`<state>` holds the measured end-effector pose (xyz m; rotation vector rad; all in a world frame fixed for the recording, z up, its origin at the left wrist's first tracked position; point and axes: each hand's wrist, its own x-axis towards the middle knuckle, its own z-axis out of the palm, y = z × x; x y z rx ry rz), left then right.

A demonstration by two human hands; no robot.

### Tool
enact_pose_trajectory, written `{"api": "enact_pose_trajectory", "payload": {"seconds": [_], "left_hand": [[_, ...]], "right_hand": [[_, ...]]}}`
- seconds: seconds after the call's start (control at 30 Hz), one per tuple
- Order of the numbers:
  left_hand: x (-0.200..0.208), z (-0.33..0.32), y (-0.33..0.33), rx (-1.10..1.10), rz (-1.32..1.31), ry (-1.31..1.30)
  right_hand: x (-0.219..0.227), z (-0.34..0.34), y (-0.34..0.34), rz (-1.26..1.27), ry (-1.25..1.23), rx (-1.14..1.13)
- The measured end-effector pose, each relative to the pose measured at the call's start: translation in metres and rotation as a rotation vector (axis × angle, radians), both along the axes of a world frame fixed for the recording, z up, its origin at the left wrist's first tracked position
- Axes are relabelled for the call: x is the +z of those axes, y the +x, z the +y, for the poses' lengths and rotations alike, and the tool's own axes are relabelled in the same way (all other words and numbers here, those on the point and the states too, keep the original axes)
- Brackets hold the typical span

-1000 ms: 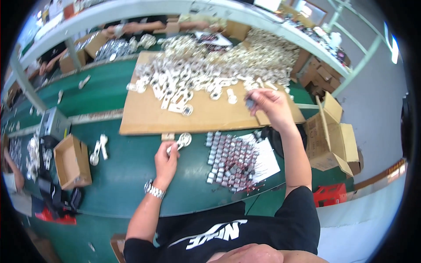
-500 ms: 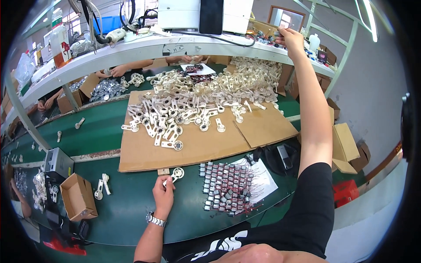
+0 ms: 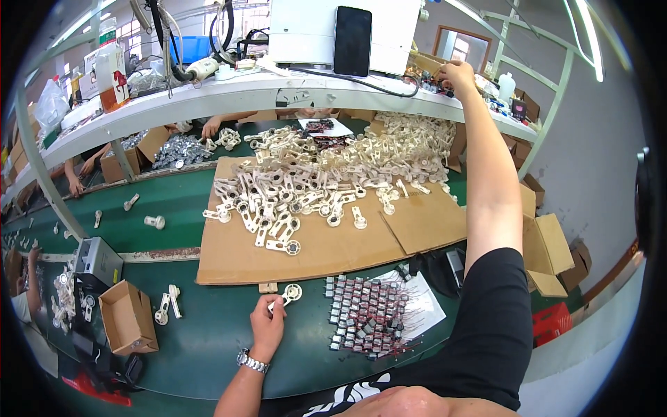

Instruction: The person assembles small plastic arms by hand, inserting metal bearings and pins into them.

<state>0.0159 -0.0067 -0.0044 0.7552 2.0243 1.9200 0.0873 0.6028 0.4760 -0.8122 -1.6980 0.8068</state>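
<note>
My left hand [image 3: 267, 328], with a metal watch on its wrist, holds a white plastic part [image 3: 292, 292] with a ring-shaped end, just above the green table near a small wooden block [image 3: 267, 287]. My right hand [image 3: 458, 78] is stretched up to the raised shelf at the far right. Its fingers curl at a group of small parts [image 3: 432, 86]; whatever is between them is too small to make out. Rows of small motors [image 3: 361, 313] with red wires lie on white paper [image 3: 425, 306] to the right of my left hand.
A large pile of similar white parts [image 3: 306, 184] covers the cardboard sheet [image 3: 333, 254]. The white shelf [image 3: 243, 104] spans above, with a black phone [image 3: 352, 42] standing on it. An open carton [image 3: 128, 320] stands at left. Other people's hands [image 3: 212, 126] work across the belt.
The view has shifted, so the scene sits lower. My right hand's fingers have dipped to the small parts on the shelf. Another white part now lies on the green belt at left.
</note>
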Motion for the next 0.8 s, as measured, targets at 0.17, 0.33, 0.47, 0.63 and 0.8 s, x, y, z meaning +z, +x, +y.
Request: {"api": "enact_pose_trajectory", "payload": {"seconds": [0.17, 0.33, 0.47, 0.63, 0.8], "left_hand": [[0.003, -0.002, 0.0, 0.015, -0.072, 0.003], [0.0, 0.003, -0.005, -0.028, -0.019, 0.02], [-0.011, -0.008, -0.001, 0.019, -0.036, 0.029], [-0.002, -0.009, 0.006, -0.007, -0.07, 0.045], [0.001, 0.002, -0.001, -0.009, 0.073, -0.011]], "right_hand": [[-0.007, -0.021, 0.005, -0.145, 0.379, -0.342], [-0.029, -0.083, 0.052, -0.023, 0.63, -0.35], [-0.111, -0.23, 0.069, -0.177, 0.636, 0.074], [-0.284, -0.345, 0.12, -0.861, 0.547, 1.115], [-0.403, -0.393, 0.136, -0.981, 0.644, 1.084]]}}
